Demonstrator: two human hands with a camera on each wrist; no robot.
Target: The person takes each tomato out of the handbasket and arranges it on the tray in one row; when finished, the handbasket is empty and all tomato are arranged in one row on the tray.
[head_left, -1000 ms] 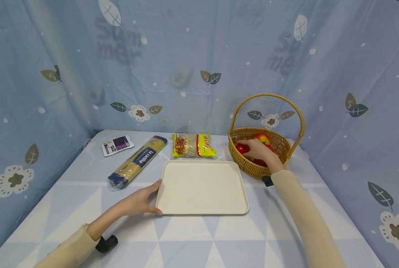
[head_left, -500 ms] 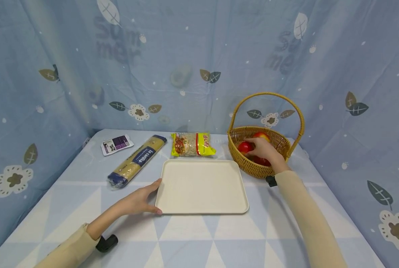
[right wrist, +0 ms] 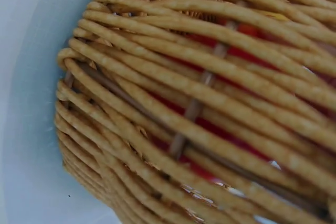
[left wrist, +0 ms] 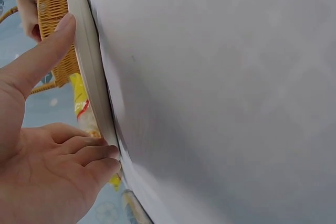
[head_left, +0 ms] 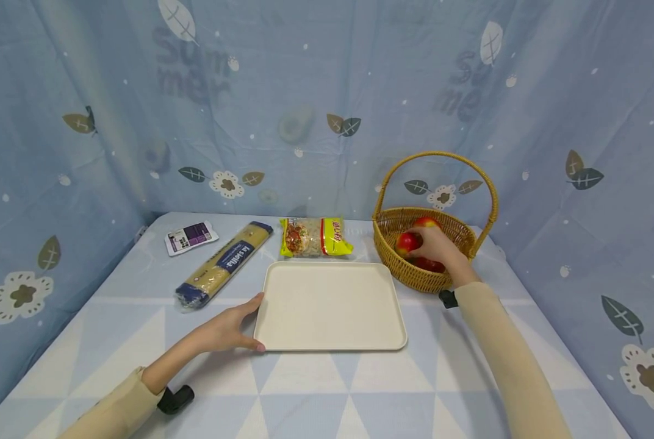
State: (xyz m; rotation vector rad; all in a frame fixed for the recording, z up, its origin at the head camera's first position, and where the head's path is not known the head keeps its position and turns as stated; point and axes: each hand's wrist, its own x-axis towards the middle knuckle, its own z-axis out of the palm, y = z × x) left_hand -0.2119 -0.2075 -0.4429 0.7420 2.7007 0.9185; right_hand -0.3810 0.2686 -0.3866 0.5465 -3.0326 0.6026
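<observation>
My right hand [head_left: 435, 244] reaches over the near rim of a wicker basket [head_left: 415, 277] and holds a red apple [head_left: 406, 244] by its side. Another red apple [head_left: 429, 264] lies below the hand, and a red-yellow one [head_left: 427, 223] sits behind it. In the right wrist view the basket's weave [right wrist: 157, 87] fills most of the picture; red shows through its gaps and the hand is hidden. My left hand [head_left: 225, 329] is spread against the left edge of a cream tray [head_left: 331, 308]. In the left wrist view its thumb and fingertips touch the tray's rim [left wrist: 86, 51].
Along the back of the table lie a small white-purple packet [head_left: 191, 238], a long pack of spaghetti [head_left: 225, 265] and a yellow bag of dried food [head_left: 316, 237]. The basket's tall handle [head_left: 439, 153] arches over the fruit. A patterned blue curtain [head_left: 283, 79] surrounds the table.
Inside the basket, my right hand has shifted a little to the right, and the red apple has moved with it. The left hand and the tray stay in place.
</observation>
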